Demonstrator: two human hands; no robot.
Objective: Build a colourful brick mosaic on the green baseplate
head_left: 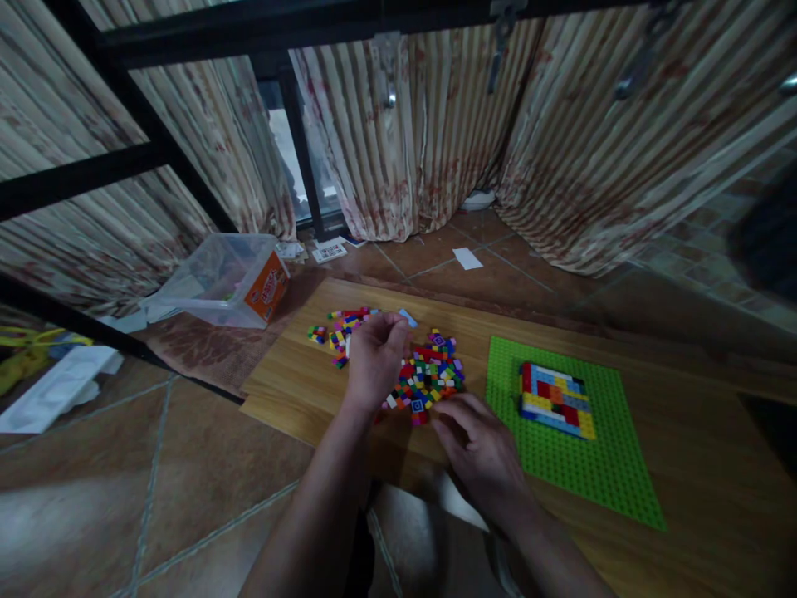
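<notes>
A loose pile of small toy building bricks (429, 374) in many colours lies on the wooden board. Over its left part is my left hand (377, 357), thumb and forefinger pinched together; whatever is between them is hidden. A light blue brick (408, 318) shows just beyond those fingertips. At the near right edge of the pile, my right hand (482, 444) has its fingers curved, with thumb and forefinger slightly apart. To the right, a flat multicoloured brick build (556, 401) sits on a green studded baseplate (598, 482).
The low wooden board (703, 440) stretches across the tiled floor. Left of it stands a clear plastic box (217, 274) with an orange label. Paper pieces (466, 258) lie behind, near long striped curtains (448, 133). A white tray (56, 386) rests at far left.
</notes>
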